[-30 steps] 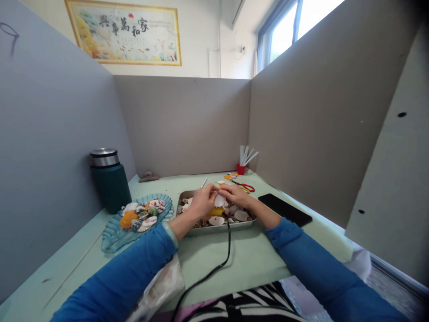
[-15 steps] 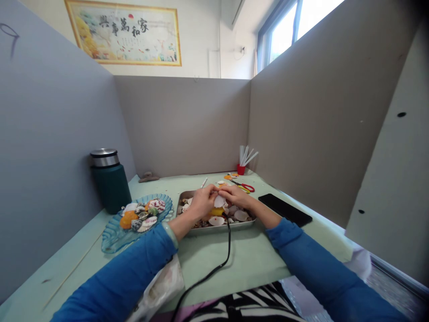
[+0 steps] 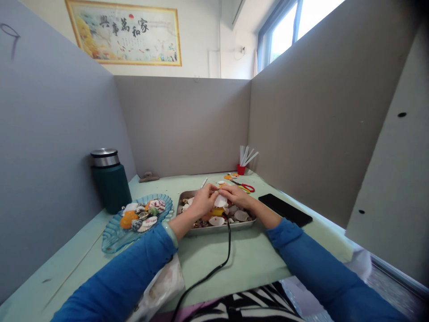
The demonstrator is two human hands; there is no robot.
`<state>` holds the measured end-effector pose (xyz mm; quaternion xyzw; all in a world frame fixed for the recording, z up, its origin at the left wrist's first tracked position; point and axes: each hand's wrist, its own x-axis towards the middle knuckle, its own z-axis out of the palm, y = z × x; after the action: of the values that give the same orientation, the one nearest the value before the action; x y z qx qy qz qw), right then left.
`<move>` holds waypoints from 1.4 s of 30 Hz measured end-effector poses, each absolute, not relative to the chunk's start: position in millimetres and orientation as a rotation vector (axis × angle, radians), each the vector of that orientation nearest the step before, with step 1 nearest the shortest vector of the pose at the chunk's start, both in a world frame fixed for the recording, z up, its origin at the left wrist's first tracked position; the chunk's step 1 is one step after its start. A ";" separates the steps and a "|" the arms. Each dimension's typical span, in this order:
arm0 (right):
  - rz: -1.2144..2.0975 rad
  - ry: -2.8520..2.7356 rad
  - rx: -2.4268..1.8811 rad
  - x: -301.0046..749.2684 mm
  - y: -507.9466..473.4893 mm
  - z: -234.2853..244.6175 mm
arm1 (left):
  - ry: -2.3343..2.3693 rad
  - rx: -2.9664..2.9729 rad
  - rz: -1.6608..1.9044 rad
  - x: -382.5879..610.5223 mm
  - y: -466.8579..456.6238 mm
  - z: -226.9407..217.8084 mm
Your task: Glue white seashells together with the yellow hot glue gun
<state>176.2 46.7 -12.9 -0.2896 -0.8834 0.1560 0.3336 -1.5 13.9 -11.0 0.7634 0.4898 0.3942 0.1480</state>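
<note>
Smooth grey partitions (image 3: 182,125) box in a tabletop (image 3: 251,255) under a pale green, faintly creased cover; take the tray as the centre of the dial, twelve being away from the worker. Toward ten o'clock stands a matt dark-green bottle (image 3: 111,188) with a shiny steel collar and lid. At nine lies a translucent blue dish (image 3: 115,240), ribbed and scalloped, heaped with shells (image 3: 142,214): orange, speckled, ridged. Farther out at ten, a brown, rounded lump (image 3: 149,177) rests against the back panel. Wrinkled clear plastic (image 3: 164,286) shows at seven, beneath the blue sleeve.

Central is the shallow metal tray (image 3: 209,230), round-cornered, packed with shells and rough little pieces. Above it the left hand (image 3: 203,200) and right hand (image 3: 235,197) meet; both sets of fingers are drawn nearly closed, seeming to pinch the top edge of a white, fan-shaped shell (image 3: 220,201), though the grip is partly hidden. Just below sits a yellow tool (image 3: 217,211), its black cord (image 3: 229,246) curving out at six.

At one o'clock a red cup (image 3: 241,169) bristles with whitish sticks (image 3: 247,155), red-handled scissors (image 3: 247,187) lying nearer; at three, a flat black slab (image 3: 284,209).

Against half a second ago, the white shell has edged slightly toward three; the hands have barely stirred.
</note>
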 end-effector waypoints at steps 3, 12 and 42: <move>0.424 -2.302 -0.768 176.0 46.7 -12.9 | 1.420 2.209 1.130 -1.5 13.1 -10.3; 0.370 -2.307 -0.752 176.0 47.6 -12.7 | 1.440 2.243 1.124 -1.6 12.0 -9.2; 0.418 -2.321 -0.771 177.3 48.2 -13.4 | 1.449 2.281 1.159 -2.4 13.0 -11.2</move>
<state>177.3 48.2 -13.4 -0.2941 -0.8849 0.1593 0.3241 -2.4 13.0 -11.2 0.7718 0.4903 0.3923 0.1005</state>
